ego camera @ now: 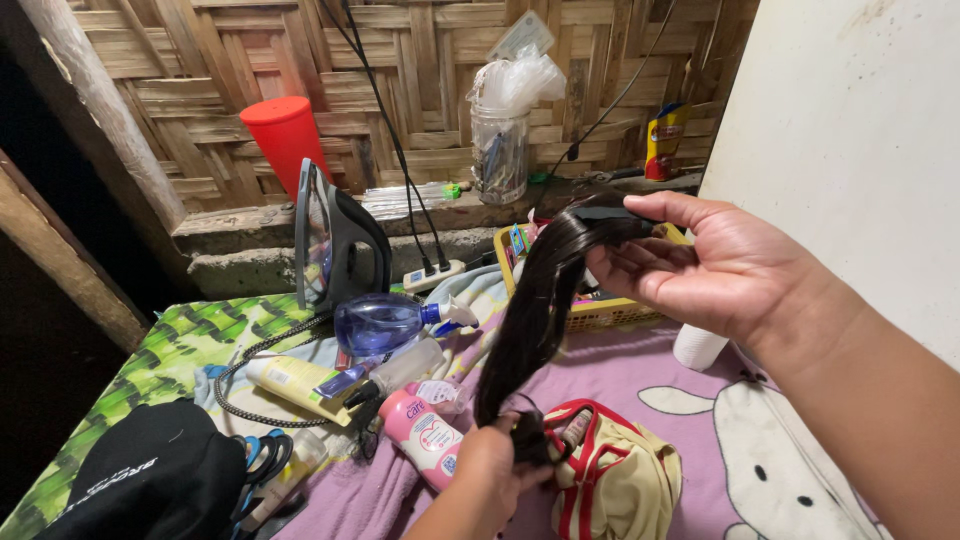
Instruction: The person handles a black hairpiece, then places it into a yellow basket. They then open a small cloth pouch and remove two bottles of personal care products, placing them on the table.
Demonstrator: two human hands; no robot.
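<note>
My right hand (715, 265) has its fingers curled round the top end of a dark hairpiece (535, 310), where a small black clip (612, 214) sits against my fingertips, and my left hand (490, 470) pinches the loose lower end closed, so the lock hangs stretched on a slant between them, above the bed and touching nothing else that I can see. I judge this to be the holding and straightening stage, the strands drawn taut between two grips; whatever follows calls for keeping that tension even and not letting the lower end slip into the clutter below. Just beneath my left hand lies a yellow bag with red straps (615, 480), and beside it a pink bottle (425, 435), a clear bottle (405, 368), a yellow tube (295, 382) and a blue spray bottle (385, 322), all crowded together on the pink blanket (640, 365). Farther left an iron (335, 240) stands upright with its braided cord (240, 375) looping forward, and a black bag (150, 475) fills the near corner. A yellow basket (605, 312) sits behind the hairpiece, a white wall (850, 140) hems in my right arm, and the woven wall (420, 60) closes the back. Open room is mostly overhead and over the blanket to the right.
</note>
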